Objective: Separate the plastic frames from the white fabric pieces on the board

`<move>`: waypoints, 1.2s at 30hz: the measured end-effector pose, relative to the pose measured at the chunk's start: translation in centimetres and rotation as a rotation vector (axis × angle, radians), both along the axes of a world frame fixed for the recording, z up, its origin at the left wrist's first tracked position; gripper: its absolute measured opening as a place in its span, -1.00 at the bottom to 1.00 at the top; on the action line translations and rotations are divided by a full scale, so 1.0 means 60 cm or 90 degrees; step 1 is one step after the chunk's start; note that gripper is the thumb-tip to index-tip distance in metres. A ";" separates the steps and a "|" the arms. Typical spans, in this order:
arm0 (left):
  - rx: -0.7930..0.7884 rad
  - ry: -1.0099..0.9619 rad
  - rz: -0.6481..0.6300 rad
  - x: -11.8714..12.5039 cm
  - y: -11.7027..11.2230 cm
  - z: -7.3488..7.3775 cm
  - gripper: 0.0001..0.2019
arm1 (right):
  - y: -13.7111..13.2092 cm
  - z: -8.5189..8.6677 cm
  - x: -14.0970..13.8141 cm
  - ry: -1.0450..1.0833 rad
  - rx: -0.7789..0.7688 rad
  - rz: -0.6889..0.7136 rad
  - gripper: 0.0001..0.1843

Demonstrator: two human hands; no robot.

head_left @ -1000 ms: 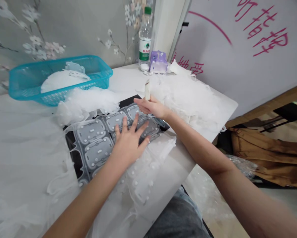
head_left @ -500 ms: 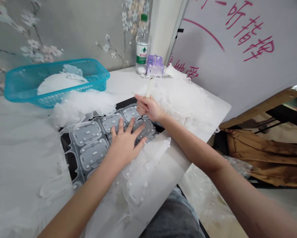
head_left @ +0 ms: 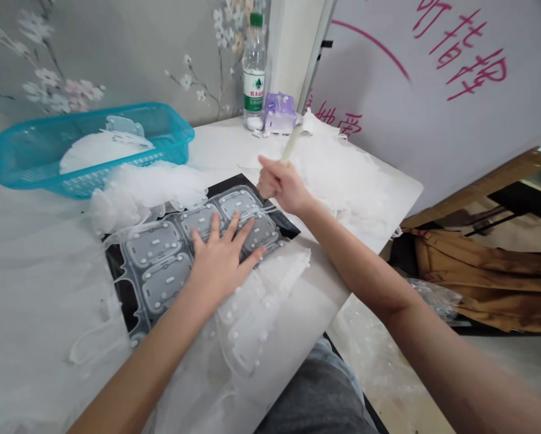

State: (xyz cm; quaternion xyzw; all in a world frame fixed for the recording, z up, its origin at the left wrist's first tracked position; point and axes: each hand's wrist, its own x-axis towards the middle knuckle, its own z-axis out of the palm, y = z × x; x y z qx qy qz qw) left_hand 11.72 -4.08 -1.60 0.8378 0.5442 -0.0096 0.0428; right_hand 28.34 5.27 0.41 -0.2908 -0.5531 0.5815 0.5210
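Note:
My left hand (head_left: 220,253) lies flat with fingers spread on a translucent silicone sheet (head_left: 162,259) of rounded rectangular pads, which rests on a black mat (head_left: 119,295) on the white table (head_left: 306,307). My right hand (head_left: 282,184) is closed in a fist around a pale stick-like tool (head_left: 292,144), raised just above the sheet's far right corner, the tool tilted up and to the right. More of the white sheet (head_left: 247,325) hangs toward me over the table's near edge.
A turquoise basket (head_left: 90,144) with white pieces stands at the back left. White trimmings are heaped beside it (head_left: 148,187) and at the back right (head_left: 343,175). A water bottle (head_left: 253,72) and a purple tissue pack (head_left: 279,114) stand by the wall. Brown material (head_left: 487,271) lies on the floor right.
My right hand has lifted from the sheet and drawn up and to the right, closing into a fist, with the tool tilting rightward. The left hand stays pressed flat.

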 end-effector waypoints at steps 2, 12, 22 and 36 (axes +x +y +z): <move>0.002 0.009 0.012 -0.008 0.009 0.001 -0.35 | -0.001 0.017 0.014 0.021 -0.040 -0.031 -0.39; -0.012 0.058 0.076 -0.016 0.024 -0.001 -0.09 | -0.034 0.009 -0.030 0.055 -0.195 0.263 -0.33; -0.004 0.062 0.079 -0.011 0.021 0.002 -0.12 | -0.044 -0.009 -0.049 0.068 -0.183 0.283 -0.31; -0.025 0.050 0.086 -0.009 0.021 0.005 -0.14 | -0.060 -0.019 -0.059 0.031 -0.021 0.247 -0.38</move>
